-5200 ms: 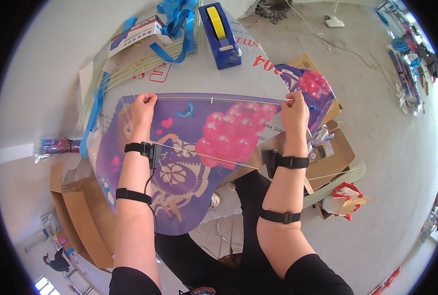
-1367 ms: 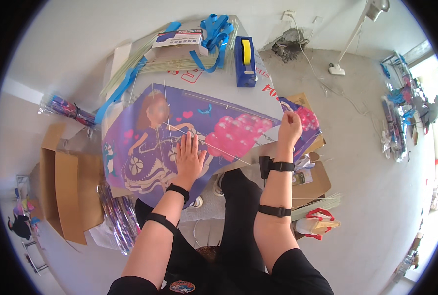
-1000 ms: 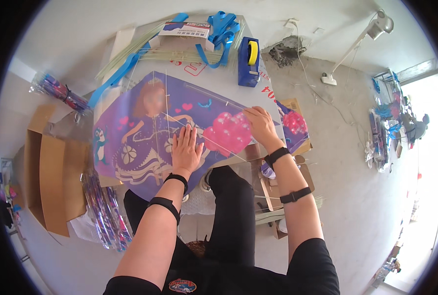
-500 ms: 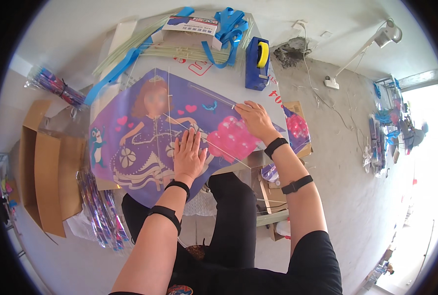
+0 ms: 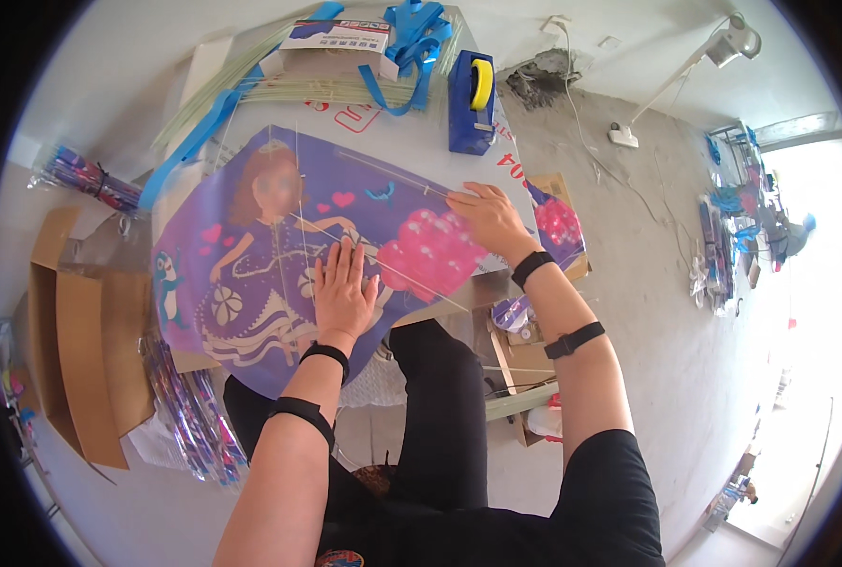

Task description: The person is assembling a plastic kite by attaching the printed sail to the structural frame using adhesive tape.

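Observation:
A purple printed kite sheet (image 5: 247,248), showing a figure in a gown, hearts and pink balloons, lies flat before me. My left hand (image 5: 343,291) rests on its lower middle, fingers stretched out, over the gown print. A thin pale rod (image 5: 419,282) runs slantwise across the sheet, passing by that hand. My right hand (image 5: 489,219) lies on the sheet's upper right edge with fingers extended. Just left of those fingertips, another thin rod (image 5: 383,170) follows the edge, with a small white piece at its end. Whether anything lies under either palm is hidden.
A blue tape dispenser (image 5: 472,104) with yellow tape stands beyond the sheet. Behind are a small carton (image 5: 334,40), blue ribbon (image 5: 419,38) and pale sticks (image 5: 251,102). An open cardboard box (image 5: 90,350) and wrapped bundles (image 5: 194,416) sit at left.
My right hand has slid along the sheet's edge toward the right, away from the small white piece. My left hand stays flat on the sheet. The whole view has shifted slightly.

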The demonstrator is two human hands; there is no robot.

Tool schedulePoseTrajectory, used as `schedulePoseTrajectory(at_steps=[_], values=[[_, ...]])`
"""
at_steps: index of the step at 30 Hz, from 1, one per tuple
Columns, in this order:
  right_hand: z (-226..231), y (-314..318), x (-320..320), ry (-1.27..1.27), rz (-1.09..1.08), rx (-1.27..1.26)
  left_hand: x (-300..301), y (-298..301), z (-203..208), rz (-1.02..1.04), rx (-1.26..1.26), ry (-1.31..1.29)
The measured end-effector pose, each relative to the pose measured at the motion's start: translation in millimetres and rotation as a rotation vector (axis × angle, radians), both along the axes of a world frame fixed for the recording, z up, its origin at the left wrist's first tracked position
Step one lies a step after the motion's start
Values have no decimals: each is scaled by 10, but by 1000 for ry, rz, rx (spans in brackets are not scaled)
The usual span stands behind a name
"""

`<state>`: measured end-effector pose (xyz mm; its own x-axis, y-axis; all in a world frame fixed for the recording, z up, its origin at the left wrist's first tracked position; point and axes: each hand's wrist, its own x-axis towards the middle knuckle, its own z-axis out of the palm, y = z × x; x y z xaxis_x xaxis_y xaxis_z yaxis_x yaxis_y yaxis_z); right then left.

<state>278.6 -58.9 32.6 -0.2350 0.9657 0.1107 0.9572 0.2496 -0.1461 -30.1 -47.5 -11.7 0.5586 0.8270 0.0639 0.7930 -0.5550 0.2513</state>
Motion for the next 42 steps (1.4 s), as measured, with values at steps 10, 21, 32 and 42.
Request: schedulePoseTrajectory(at_steps=[10, 21, 32, 42], values=[[137, -1033, 610, -28, -227, -106, 7, -10, -36, -13, 74, -14], [159, -309, 105, 95, -169, 48, 7, -14, -16, -3, 65, -10], [-20, 344, -273, 62, -9, -27, -3, -11, 29, -3, 17, -40], [-80, 459, -320, 9, 39, -4, -1, 5, 28, -6, 12, -56]])
